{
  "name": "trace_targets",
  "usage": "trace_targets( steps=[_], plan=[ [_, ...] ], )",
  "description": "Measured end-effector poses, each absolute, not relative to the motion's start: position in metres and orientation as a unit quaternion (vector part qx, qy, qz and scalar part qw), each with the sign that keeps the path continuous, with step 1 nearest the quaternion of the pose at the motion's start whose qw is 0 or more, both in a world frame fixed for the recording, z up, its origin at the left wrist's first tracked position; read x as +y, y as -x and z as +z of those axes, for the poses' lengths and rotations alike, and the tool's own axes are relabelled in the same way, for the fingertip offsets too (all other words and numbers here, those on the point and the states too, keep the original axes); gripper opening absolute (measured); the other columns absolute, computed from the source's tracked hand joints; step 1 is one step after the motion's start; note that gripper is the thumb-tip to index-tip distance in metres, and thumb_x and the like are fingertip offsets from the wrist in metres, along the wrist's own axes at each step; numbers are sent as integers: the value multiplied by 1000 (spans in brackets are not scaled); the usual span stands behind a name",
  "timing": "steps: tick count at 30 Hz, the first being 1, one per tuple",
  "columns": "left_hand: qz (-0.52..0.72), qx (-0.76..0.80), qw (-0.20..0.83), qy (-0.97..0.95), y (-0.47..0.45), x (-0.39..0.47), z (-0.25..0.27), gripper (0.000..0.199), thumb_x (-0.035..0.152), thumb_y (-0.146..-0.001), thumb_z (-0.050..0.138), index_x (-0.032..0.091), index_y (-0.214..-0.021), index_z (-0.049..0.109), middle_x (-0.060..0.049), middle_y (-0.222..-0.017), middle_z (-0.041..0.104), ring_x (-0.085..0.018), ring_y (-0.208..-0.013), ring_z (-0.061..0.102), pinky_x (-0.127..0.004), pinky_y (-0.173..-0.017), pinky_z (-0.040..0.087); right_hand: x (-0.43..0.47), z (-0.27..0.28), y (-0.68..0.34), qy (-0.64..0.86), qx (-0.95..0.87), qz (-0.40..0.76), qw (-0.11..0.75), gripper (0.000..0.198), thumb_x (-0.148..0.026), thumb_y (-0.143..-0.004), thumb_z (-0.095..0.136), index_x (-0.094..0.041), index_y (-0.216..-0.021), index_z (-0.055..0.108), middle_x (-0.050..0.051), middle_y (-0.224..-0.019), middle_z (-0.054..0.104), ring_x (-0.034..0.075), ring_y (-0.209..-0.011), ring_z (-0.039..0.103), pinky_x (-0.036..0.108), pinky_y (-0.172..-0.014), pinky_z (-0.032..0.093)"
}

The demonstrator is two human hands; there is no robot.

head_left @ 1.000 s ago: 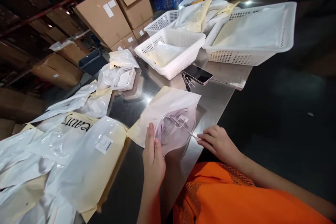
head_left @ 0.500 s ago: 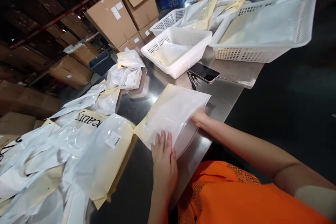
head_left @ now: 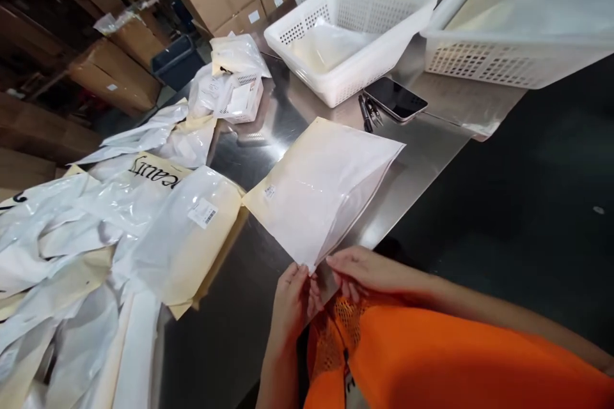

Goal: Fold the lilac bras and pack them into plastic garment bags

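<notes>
A frosted plastic bag with cream-coloured contents lies flat on the metal table, a small label near its left corner. Its near edge gapes slightly along the right side. My left hand pinches the bag's nearest corner between thumb and fingers. Just right of that corner is my right hand, outside the bag, with loosely bent fingers and nothing visible in them. A similar bag with a barcode label lies to the left, its edge meeting the first bag's left corner.
Several more bags are heaped at left. Beyond the bag lie a phone, a black pen and small thread snips. White baskets hold bags at the back. The metal table's edge runs along the right.
My right hand has come out of the bag and moved left towards its near corner. My left hand has gone from lying flat on the bag to pinching that corner. The view has shifted.
</notes>
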State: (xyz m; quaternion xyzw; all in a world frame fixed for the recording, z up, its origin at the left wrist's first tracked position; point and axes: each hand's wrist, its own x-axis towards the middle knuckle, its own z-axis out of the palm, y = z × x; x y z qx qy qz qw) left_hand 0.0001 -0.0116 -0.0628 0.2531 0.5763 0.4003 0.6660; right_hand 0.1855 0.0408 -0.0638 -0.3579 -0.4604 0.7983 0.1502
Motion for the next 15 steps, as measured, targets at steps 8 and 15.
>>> trace_targets(
  steps=[8, 15],
  plan=[
    [407, 627, 574, -334, 7, -22, -66, 40, 56, -76, 70, 19, -68, 57, 3, -55, 50, -11, -50, 46, -22, -46, 37, 34, -66, -147, 374, -424, 771, 294, 54, -65, -79, 63, -20, -51, 49, -1, -49, 43, 12, -47, 37, 25, -44, 26],
    [376, 679, 557, -297, 28, -55, -68, 53, 68, -70, 66, 24, -50, 44, 4, -42, 31, -12, -34, 28, -27, -34, 27, 124, -64, -267, 539, -262, 639, 482, 53, -61, -76, 60, -23, -58, 27, -6, -47, 28, 7, -40, 25, 20, -37, 23]
  ],
)
